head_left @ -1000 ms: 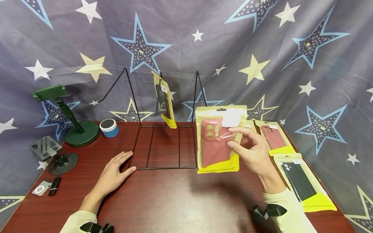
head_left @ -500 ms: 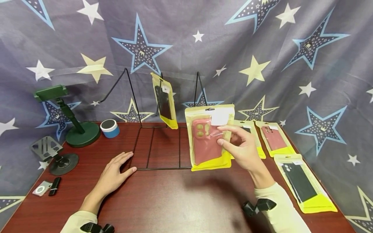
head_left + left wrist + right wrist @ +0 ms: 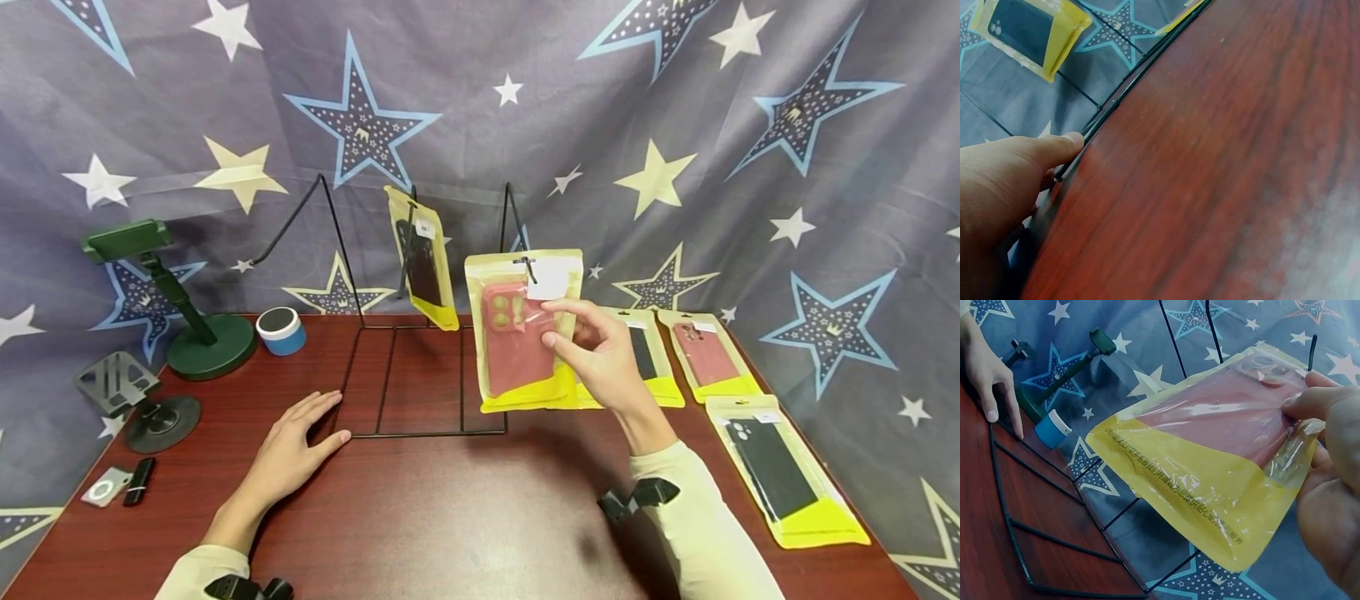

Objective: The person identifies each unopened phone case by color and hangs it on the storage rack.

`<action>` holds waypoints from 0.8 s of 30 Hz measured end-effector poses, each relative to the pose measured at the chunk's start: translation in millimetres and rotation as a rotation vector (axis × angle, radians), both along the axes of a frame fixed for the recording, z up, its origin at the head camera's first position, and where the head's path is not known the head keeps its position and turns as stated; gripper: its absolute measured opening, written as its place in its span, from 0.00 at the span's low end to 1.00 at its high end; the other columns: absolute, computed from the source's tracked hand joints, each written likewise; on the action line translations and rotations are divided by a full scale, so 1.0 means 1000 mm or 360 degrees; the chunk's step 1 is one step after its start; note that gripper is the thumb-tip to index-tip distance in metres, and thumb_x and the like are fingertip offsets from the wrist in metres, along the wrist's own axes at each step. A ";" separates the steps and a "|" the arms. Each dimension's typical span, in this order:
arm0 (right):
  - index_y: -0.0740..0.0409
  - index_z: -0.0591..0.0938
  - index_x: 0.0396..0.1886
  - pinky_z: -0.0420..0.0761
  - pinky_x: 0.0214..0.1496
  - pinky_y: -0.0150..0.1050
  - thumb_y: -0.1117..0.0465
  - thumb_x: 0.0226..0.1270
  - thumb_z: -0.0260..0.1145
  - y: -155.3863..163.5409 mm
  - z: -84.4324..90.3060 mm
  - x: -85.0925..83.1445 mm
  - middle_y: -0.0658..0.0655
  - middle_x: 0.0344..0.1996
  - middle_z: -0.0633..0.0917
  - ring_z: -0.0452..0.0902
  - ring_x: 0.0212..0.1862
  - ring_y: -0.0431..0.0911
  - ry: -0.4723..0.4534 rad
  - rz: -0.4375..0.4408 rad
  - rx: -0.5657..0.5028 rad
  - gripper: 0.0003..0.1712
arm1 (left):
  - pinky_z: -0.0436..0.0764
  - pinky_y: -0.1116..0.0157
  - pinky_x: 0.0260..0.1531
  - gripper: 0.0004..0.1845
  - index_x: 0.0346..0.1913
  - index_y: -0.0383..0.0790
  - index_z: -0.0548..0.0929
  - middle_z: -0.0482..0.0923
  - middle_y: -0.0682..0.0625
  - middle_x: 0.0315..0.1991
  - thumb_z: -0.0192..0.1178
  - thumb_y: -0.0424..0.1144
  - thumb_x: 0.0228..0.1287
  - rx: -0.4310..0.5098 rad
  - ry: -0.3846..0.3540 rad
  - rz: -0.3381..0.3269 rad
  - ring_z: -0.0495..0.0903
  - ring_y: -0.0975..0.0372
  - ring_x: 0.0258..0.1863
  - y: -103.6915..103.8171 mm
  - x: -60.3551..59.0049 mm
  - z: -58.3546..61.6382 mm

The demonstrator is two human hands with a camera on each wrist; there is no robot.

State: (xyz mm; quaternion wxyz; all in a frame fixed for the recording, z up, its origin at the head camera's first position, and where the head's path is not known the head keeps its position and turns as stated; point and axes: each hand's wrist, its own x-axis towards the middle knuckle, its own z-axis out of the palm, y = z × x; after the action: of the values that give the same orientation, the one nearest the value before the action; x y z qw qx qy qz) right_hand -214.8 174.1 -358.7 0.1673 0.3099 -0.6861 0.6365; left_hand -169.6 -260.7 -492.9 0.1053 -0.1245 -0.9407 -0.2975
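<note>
My right hand (image 3: 600, 354) pinches the right side of a clear-and-yellow zip bag with a pink phone case (image 3: 517, 333) inside. The bag hangs upright in front of the black wire display rack (image 3: 420, 434), and the end of the rack's right prong (image 3: 531, 271) shows through its hang hole. On the middle prong hangs another bag with a dark phone case (image 3: 426, 267). My left hand (image 3: 288, 446) rests on the table at the rack base's front left corner, fingers extended. In the left wrist view its thumb (image 3: 1063, 149) lies against the base wire.
Several bagged cases, among them a black phone case (image 3: 772, 467) and a pink one (image 3: 705, 354), lie at the right. A green phone stand (image 3: 210, 346), a blue-and-white jar (image 3: 282, 332), a grey stand (image 3: 161, 421) and small items stand or lie at the left. A starry curtain hangs behind.
My right hand has moved the pink-case bag leftward and slightly up, to the rack's right prong, whose end now shows through the hang hole. My left hand has stayed in place.
</note>
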 end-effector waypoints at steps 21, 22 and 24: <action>0.57 0.86 0.53 0.85 0.36 0.27 0.77 0.64 0.69 -0.031 0.007 -0.076 0.42 0.33 0.90 0.85 0.33 0.35 -0.0240 -0.0101 -0.0195 0.20 | 0.64 0.34 0.68 0.34 0.71 0.36 0.76 0.74 0.35 0.71 0.70 0.48 0.67 -0.0001 0.0000 0.0000 0.66 0.37 0.74 -0.003 0.000 0.000; 0.60 0.85 0.54 0.85 0.36 0.27 0.77 0.64 0.70 -0.032 0.008 -0.080 0.42 0.33 0.90 0.84 0.33 0.35 -0.0248 -0.0117 -0.0193 0.20 | 0.64 0.34 0.68 0.34 0.71 0.36 0.75 0.74 0.35 0.71 0.70 0.48 0.67 -0.0002 -0.0002 -0.0002 0.66 0.37 0.74 -0.003 0.000 0.000; 0.65 0.83 0.56 0.84 0.37 0.26 0.77 0.63 0.71 -0.033 0.008 -0.085 0.41 0.34 0.90 0.84 0.34 0.34 -0.0266 -0.0151 -0.0187 0.21 | 0.65 0.34 0.68 0.34 0.71 0.36 0.76 0.74 0.36 0.71 0.70 0.48 0.67 -0.0001 0.0002 -0.0004 0.66 0.37 0.74 -0.003 0.000 0.000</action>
State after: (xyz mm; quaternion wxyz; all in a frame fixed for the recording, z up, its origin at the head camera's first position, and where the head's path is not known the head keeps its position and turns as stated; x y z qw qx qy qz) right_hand -300.3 141.3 -351.0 0.1572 0.2127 -0.6731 0.6906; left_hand -169.3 -263.4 -492.9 0.1055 -0.1259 -0.9405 -0.2973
